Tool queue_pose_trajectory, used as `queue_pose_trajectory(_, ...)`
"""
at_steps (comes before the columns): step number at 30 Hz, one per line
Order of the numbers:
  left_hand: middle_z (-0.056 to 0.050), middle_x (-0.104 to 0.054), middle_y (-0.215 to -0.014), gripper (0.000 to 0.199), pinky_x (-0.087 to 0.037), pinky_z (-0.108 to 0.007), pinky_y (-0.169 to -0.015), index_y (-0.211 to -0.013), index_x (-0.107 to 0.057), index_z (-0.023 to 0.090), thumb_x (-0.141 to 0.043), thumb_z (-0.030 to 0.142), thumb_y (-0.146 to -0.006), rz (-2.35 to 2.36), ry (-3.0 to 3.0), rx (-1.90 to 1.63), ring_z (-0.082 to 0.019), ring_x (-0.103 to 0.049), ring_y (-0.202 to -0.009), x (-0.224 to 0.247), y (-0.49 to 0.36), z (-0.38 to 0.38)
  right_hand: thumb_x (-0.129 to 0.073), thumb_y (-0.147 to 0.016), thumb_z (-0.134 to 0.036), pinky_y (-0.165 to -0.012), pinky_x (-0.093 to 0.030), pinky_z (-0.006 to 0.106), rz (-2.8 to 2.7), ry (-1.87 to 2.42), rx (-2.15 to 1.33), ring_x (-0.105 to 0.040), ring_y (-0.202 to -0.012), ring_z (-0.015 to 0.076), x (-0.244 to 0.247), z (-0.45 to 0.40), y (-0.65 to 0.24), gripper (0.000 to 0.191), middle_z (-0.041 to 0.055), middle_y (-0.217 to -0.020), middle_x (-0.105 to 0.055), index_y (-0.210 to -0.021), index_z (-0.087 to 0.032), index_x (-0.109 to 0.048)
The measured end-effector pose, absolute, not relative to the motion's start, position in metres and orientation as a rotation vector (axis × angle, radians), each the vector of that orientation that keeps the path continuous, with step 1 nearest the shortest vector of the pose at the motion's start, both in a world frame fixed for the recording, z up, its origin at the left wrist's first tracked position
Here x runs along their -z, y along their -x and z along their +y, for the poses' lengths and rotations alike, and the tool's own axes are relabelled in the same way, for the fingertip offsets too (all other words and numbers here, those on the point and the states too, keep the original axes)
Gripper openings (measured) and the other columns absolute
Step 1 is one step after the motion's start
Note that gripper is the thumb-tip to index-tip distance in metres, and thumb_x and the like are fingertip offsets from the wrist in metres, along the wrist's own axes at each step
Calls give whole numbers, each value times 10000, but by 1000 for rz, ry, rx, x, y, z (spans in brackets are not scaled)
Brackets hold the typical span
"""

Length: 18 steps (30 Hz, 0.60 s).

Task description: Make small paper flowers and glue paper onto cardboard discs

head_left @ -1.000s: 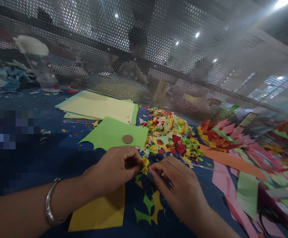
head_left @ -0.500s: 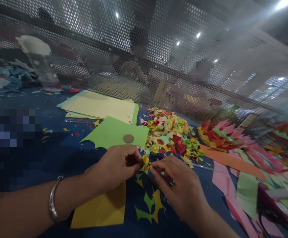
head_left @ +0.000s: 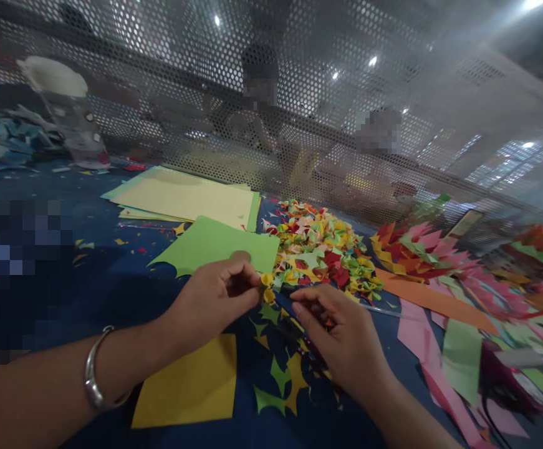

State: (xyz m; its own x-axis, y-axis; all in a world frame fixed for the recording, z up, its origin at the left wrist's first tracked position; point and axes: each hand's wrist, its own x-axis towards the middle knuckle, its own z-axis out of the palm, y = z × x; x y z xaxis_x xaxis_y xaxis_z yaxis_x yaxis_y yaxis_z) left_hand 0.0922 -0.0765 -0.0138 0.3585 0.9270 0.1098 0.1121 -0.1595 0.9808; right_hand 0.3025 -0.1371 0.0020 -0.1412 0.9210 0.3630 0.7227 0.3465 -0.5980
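Note:
Pinched in the fingertips of my left hand [head_left: 215, 296] is a small yellow paper piece [head_left: 268, 288] with curled lobes. My right hand [head_left: 339, 327] is just to the right, apart from that piece, with thumb and forefinger spread slightly and nothing visible between their tips. Behind my left hand lies a green sheet [head_left: 206, 246] with a scalloped edge and a brown disc [head_left: 240, 256] on it. A yellow sheet [head_left: 187, 390] sits under my left wrist. Green and yellow scraps [head_left: 279, 374] lie between my hands.
Beyond are a pile of small coloured paper pieces [head_left: 320, 240] and a stack of pale sheets [head_left: 191, 193]. Folded paper shapes [head_left: 421, 249], strips [head_left: 461, 358] and a dark purple tool [head_left: 509, 380] lie right. A perforated metal screen [head_left: 159, 93] stands behind; people show through it.
My left hand has moved slightly left and up with the yellow piece. The right fingertips, earlier at the piece, have come away from it. The view has shifted a little.

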Motion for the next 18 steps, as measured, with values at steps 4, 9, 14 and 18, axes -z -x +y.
queue_pose_trajectory(4, 46, -552, -660, 119, -387, -210, -585, -771, -550, 182, -652, 243, -764, 990, -1517, -1084, -97, -504, -617, 11, -90, -73, -579, -920, -189, -602, -449, 246, -2009, 1485, -341, -600, -659, 136, -3, -134, -300, 109, 2, -800, -669, -927, -215, -684)
queue_pose_trajectory(9, 43, -540, -668, 116, -387, -222, -594, -773, -543, 180, -646, 231, -763, 956, -1512, -1102, -102, -493, -626, 13, -89, -71, -556, -907, -130, -670, -458, 273, -2198, 1479, -221, -620, -740, 168, -2, -129, -295, 130, 29, -824, -662, -887, -190, -669)
queue_pose_trajectory(14, 45, -525, -685, 109, -392, -230, -615, -760, -546, 182, -650, 212, -743, 905, -1519, -1096, -104, -481, -647, 14, -89, -72, -536, -895, -88, -716, -467, 305, -2357, 1499, -86, -631, -799, 200, -4, -123, -291, 149, 52, -865, -662, -901, -173, -659)
queue_pose_trajectory(18, 45, -523, -688, 91, -388, -228, -612, -756, -549, 182, -637, 200, -741, 881, -1532, -1096, -101, -477, -641, 13, -89, -73, -547, -858, -59, -697, -456, 295, -2463, 1562, 29, -621, -789, 201, -6, -116, -285, 151, 55, -850, -645, -869, -166, -653)
